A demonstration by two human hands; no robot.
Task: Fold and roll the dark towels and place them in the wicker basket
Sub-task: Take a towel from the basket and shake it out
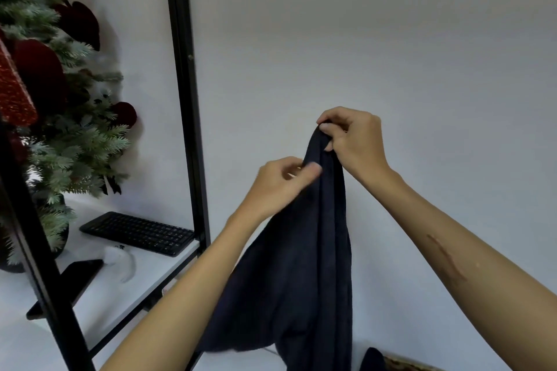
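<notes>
Fingers of both my right hand (pixel 352 141) and left hand (pixel 280 181) pinch the hanging dark towel (pixel 301 274); a loosened pinch could drop it.

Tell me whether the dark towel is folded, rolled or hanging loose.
Hanging loose: the dark towel dangles bunched from its top, pinched by the right hand and the left hand, unrolled.

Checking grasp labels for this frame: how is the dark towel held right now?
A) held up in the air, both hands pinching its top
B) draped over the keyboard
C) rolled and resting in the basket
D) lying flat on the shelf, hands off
A: the right hand pinches the top of the dark towel and the left hand pinches it just below, while the rest hangs down in front of the wall.
</notes>
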